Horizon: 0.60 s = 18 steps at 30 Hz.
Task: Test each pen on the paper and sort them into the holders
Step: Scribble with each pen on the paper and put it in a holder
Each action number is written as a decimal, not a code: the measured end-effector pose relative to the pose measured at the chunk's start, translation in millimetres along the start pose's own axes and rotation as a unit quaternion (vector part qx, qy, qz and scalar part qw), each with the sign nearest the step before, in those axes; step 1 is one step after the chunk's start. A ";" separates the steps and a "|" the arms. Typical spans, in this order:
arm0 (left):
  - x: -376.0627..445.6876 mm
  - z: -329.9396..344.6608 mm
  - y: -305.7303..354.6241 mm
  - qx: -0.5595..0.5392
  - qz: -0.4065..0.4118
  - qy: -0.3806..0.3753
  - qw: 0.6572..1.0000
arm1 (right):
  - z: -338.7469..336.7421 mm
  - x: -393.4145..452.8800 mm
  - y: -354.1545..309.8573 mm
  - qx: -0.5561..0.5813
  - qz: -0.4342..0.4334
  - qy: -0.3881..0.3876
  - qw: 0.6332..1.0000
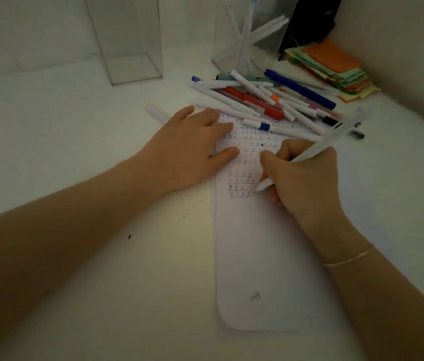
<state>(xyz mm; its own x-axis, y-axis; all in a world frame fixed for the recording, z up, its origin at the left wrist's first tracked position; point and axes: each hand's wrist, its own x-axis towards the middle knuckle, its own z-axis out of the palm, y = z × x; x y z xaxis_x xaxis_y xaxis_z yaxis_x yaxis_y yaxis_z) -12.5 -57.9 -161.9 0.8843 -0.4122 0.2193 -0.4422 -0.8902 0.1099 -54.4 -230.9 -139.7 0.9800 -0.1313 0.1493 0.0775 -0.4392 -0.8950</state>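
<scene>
A long white paper lies on the table, its upper half covered with rows of small test marks. My right hand grips a white pen with its tip touching the paper beside the lowest row of marks. My left hand lies flat with straight fingers on the paper's upper left edge. A pile of pens, white, red, blue and teal, lies across the paper's far end. Two clear holders stand at the back: the left holder holds nothing, the right holder holds several white pens.
A stack of coloured paper slips sits at the back right against the wall. A dark object stands behind the right holder. One white pen lies alone left of my left hand. A wall runs along the right side.
</scene>
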 end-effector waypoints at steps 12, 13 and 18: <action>-0.4 0.2 -0.6 0.001 0.004 0.002 1.000 | 1.7 2.2 3.4 -0.041 -0.046 0.013 0.998; -0.6 -0.1 -0.4 0.000 0.004 0.002 1.000 | 1.8 2.3 3.1 -0.042 -0.048 0.011 0.998; -0.4 -1.3 0.3 -0.002 0.003 0.002 1.000 | 2.3 2.9 3.1 -0.044 -0.047 0.017 0.998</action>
<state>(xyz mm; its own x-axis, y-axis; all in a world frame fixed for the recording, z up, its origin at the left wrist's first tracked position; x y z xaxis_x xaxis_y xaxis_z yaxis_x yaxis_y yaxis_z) -13.1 -57.7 -160.6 0.8809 -0.4167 0.2242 -0.4480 -0.8870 0.1117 -50.9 -230.6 -143.0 0.9623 -0.1151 0.2464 0.1510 -0.5274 -0.8361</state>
